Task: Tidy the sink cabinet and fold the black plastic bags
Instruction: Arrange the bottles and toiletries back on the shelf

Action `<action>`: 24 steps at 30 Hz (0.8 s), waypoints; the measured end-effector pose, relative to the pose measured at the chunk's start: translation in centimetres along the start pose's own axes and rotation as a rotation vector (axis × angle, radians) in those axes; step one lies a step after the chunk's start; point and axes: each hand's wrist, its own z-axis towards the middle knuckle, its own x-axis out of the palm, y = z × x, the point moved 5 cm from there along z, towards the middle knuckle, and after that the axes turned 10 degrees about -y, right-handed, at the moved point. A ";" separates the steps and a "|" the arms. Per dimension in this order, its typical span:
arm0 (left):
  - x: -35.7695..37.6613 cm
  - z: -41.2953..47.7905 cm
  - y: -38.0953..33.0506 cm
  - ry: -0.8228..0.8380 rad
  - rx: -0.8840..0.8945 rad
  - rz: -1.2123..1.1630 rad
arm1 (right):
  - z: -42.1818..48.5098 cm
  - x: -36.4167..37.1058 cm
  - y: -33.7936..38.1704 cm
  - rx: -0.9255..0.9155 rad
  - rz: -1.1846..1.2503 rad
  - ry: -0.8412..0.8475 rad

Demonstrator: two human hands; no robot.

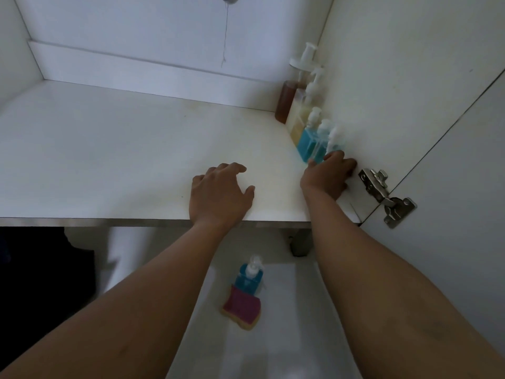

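The white cabinet floor (109, 149) holds a row of pump bottles along the right wall: a brown one (284, 103) at the back, pale yellow ones (297, 119) and blue ones (307, 144) toward the front. My right hand (328, 177) reaches to the front end of the row, its fingers curled round the nearest blue bottle (332, 149), which is blurred. My left hand (218, 192) rests on the cabinet floor near its front edge, fingers relaxed, holding nothing. A dark mass (41, 269) lies below at the lower left; I cannot tell whether it is the black bags.
Another blue pump bottle (250, 277) stands on the pale room floor below the cabinet, with a pink and yellow sponge (241, 309) against it. A metal hinge (382, 194) joins the open cabinet door (451, 214) on the right. A thin string (226, 36) hangs at the back.
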 end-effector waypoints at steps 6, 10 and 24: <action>-0.1 0.0 -0.1 0.007 0.006 -0.001 | 0.7 0.5 -0.1 0.025 -0.099 0.004; -0.3 0.0 -0.2 0.020 -0.002 -0.016 | 0.8 0.4 -0.5 0.044 0.031 0.018; -1.6 -4.1 -1.1 0.029 0.077 -0.017 | -7.3 -6.4 -1.9 -0.272 0.162 0.262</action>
